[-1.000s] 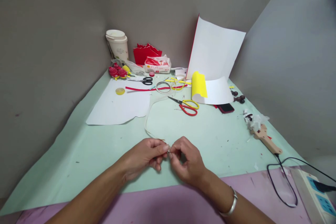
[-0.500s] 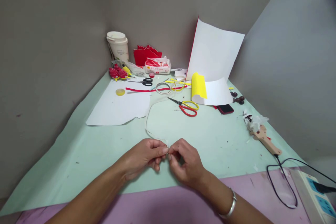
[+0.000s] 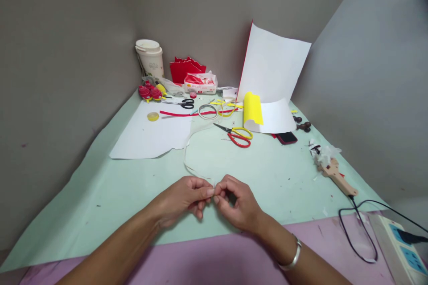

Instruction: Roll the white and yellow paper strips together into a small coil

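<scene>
My left hand (image 3: 190,196) is closed in a pinch at the end of a thin whitish strip (image 3: 186,156), which looks like narrow tape or ribbon. From my fingers the strip curves back across the table to the rolls near the middle. Fingertip to fingertip with it, my right hand (image 3: 236,200) is pinched shut as well, and what lies between its thumb and forefinger is too small to make out. Beyond the hands, scissors with one red and one yellow handle (image 3: 239,136) lie with their blades pointing left.
White paper (image 3: 150,138) lies at left, with a yellow tape roll (image 3: 153,116) and black-handled scissors (image 3: 187,103). A white tape ring (image 3: 207,112), yellow corrugated paper (image 3: 253,109) and a phone (image 3: 286,138) are farther back. A corded glue gun (image 3: 339,180) and power strip (image 3: 401,245) stand right.
Both hands stay together in nearly the same place. The right hand's fingers have shifted slightly, and the strip's curve has moved a little to the left.
</scene>
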`<state>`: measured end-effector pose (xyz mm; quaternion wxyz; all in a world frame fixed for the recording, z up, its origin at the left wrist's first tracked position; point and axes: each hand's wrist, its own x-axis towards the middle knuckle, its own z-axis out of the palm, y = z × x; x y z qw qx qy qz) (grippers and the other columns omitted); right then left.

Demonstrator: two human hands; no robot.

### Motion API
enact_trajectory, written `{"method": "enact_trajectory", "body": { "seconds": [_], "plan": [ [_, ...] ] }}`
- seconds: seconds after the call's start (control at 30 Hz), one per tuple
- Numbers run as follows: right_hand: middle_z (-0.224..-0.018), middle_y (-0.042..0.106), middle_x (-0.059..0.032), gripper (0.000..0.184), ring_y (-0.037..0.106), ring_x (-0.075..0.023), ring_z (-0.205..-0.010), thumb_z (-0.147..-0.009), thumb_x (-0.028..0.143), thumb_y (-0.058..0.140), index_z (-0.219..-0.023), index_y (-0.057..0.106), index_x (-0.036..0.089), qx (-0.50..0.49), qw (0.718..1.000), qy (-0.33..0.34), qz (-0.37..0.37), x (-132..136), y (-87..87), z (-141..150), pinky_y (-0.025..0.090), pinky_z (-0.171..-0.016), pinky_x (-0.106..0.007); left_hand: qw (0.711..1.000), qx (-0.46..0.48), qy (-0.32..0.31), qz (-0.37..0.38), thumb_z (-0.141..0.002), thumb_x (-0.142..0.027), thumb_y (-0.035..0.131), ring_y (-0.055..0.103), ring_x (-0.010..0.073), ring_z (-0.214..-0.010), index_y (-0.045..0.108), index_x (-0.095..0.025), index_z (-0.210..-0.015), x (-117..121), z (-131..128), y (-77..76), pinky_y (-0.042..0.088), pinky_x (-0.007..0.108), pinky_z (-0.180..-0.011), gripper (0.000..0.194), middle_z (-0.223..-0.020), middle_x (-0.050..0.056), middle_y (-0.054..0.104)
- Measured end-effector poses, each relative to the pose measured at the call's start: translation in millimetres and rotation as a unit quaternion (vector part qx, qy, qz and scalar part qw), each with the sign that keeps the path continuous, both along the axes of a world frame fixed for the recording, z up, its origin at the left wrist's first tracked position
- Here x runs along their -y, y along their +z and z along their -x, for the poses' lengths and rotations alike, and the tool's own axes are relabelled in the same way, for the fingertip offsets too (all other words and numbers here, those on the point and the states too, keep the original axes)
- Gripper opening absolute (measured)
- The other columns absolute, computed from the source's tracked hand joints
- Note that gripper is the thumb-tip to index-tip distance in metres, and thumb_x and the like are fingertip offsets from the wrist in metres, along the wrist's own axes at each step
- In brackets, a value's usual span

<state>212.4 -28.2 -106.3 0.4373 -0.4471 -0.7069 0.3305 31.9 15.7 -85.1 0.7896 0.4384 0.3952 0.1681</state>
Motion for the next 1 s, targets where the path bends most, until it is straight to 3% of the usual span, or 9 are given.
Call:
{"method": "enact_trajectory", "body": {
  "seconds": [0.37, 0.5, 0.8, 1.0],
  "plan": [
    [-0.069, 0.054, 0.0025, 0.009, 0.049, -0.0087, -0.057, -0.074, 0.010, 0.057, -0.077, 0.058, 0.019, -0.034, 0.997, 0.025, 0.058, -2.3, 1.2, -1.3, 0.045, -0.053, -0.020, 1.000, 0.003, -0.021, 0.005, -0.070, -0.047, 0.075, 0.045, 0.0078, -0.047, 0.065, -0.012, -0.073, -0.9, 2.0, -0.6, 0.041, 0.021, -0.047, 0.037, -0.054, -0.003, 0.052],
    [-0.072, 0.054, 0.0020, 0.009, 0.050, -0.0087, -0.058, -0.076, 0.011, 0.058, -0.078, 0.058, 0.019, -0.046, 0.997, 0.025, 0.050, -3.5, 1.0, -1.5, 0.045, -0.054, -0.020, 1.000, 0.012, -0.019, 0.014, -0.072, -0.044, 0.074, 0.045, 0.0075, -0.047, 0.065, -0.012, -0.074, -1.1, 2.0, -1.3, 0.041, 0.020, -0.046, 0.033, -0.054, -0.003, 0.052],
    [-0.073, 0.055, -0.0008, 0.009, 0.051, -0.0116, -0.062, -0.082, 0.011, 0.056, -0.082, 0.058, 0.019, 0.044, 0.988, -0.088, -0.115, 2.6, -8.1, 4.1, 0.044, -0.055, -0.023, 0.997, 0.047, 0.049, 0.036, -0.072, -0.041, 0.075, 0.042, 0.0063, -0.052, 0.062, -0.011, -0.072, 1.2, -4.1, 1.3, 0.045, 0.019, -0.051, 0.033, -0.061, -0.003, 0.051],
    [-0.074, 0.060, -0.0031, 0.012, 0.055, -0.0142, -0.068, -0.085, 0.009, 0.054, -0.089, 0.059, 0.019, 0.116, 0.970, -0.113, -0.183, 4.5, -10.1, 6.9, 0.045, -0.058, -0.025, 0.995, 0.060, 0.078, 0.034, -0.077, -0.042, 0.071, 0.043, 0.0064, -0.053, 0.061, -0.011, -0.075, 5.8, -7.9, -1.5, 0.043, 0.019, -0.051, 0.033, -0.063, -0.002, 0.050]
  ]
}}
